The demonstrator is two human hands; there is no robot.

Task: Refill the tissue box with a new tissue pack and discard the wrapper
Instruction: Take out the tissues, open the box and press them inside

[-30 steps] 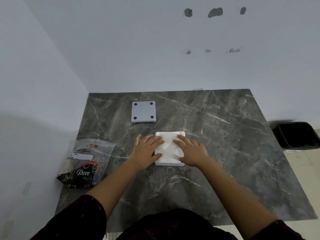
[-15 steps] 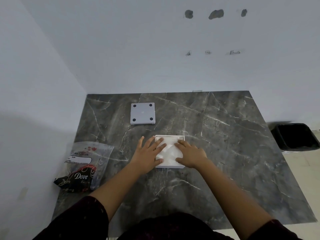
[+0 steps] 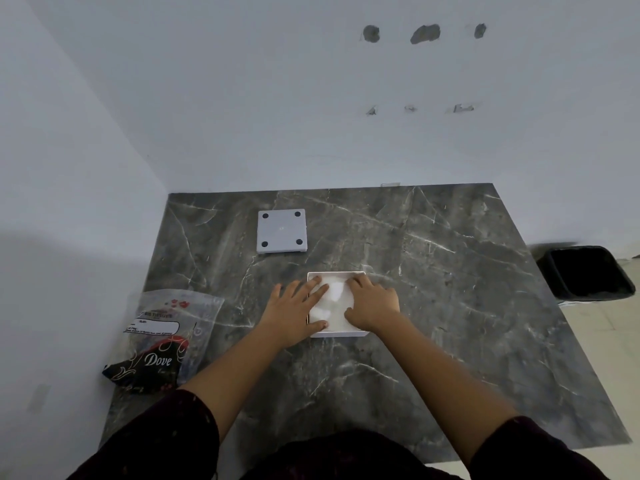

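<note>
Both hands are flat on the job: the left hand [image 3: 294, 315] and the right hand [image 3: 372, 306] lie spread over the white tissue stack [image 3: 332, 306], fingers extended and splayed, pressing down rather than gripping anything. The stack sits inside the open white tissue box [image 3: 337, 273], which stands near the middle of the dark marble worktop [image 3: 450, 306], a little toward its front edge; only the box's rim shows around the tissues. It looks to me like the packing-in step, the tissues being pushed level with the rim. The grey square plate with four dark feet [image 3: 281, 231], presumably the box's base or lid, lies apart toward the back edge, left of centre. The emptied wrapper [image 3: 166, 341], clear plastic with a dark printed end, rests at the left edge of the worktop, partly overhanging it, well away from the box. A black bin [image 3: 588, 271] stands on the floor beyond the right edge. Next, I'd judge, the tissues need to sit flush so the plate can be fetched and fitted squarely, and then the wrapper carried across to the bin.
</note>
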